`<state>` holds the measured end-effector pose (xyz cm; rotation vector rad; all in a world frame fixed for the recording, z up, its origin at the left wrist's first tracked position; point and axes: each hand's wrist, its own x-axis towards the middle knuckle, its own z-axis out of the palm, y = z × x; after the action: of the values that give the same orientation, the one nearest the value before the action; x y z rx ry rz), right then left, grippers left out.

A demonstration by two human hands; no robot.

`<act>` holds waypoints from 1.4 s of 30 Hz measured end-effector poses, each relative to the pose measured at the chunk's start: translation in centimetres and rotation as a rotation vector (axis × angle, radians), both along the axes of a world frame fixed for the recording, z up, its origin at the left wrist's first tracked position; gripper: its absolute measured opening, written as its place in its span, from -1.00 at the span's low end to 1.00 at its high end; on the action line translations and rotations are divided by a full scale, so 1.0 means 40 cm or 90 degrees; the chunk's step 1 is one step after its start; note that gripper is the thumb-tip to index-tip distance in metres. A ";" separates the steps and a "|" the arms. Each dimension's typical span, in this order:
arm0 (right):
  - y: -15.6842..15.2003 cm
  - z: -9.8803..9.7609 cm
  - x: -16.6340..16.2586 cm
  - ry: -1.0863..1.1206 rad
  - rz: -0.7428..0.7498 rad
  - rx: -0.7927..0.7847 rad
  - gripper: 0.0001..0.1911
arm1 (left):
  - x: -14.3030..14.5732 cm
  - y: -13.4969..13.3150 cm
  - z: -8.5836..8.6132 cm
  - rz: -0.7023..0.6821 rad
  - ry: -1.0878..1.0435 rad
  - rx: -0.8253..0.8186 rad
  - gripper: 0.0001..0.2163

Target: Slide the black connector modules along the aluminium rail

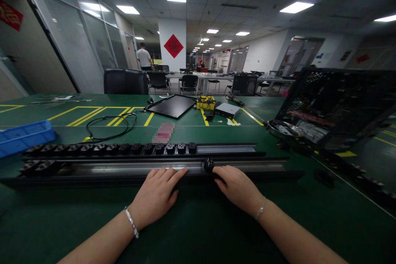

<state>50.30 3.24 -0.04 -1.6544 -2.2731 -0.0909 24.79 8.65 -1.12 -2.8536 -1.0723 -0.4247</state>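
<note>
A long black metal channel [130,168] lies across the table in front of me. My left hand [159,194] rests over its near edge with fingers stretched, holding nothing. A single black socket module [208,165] sits in the channel right of the middle. The fingertips of my right hand [239,187] are closed at its right side; the contact is partly hidden. Two more socket modules [45,166] stand at the channel's left end. Behind it, a second black channel [227,148] carries a row of several socket modules, with bare metal showing toward its right end.
A blue plastic bin [27,135] is at the left. Farther back are a looped black cable [111,132], a flat black panel [173,106], a yellow box [206,102] and a grey box [228,109]. An open black case [340,107] stands right. A person [144,57] is far off.
</note>
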 end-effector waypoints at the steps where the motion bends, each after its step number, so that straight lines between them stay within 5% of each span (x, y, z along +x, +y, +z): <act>1: 0.000 0.000 0.000 -0.001 -0.001 -0.001 -0.77 | 0.000 0.000 0.000 0.000 0.001 -0.002 -0.43; 42: -0.007 0.000 0.011 -0.001 -0.018 -0.017 -0.79 | 0.000 -0.003 0.003 0.007 0.005 -0.008 -0.42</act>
<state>50.73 2.95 -0.02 -1.7013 -2.2617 -0.0689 24.80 8.52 -1.00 -2.8573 -1.0922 -0.4065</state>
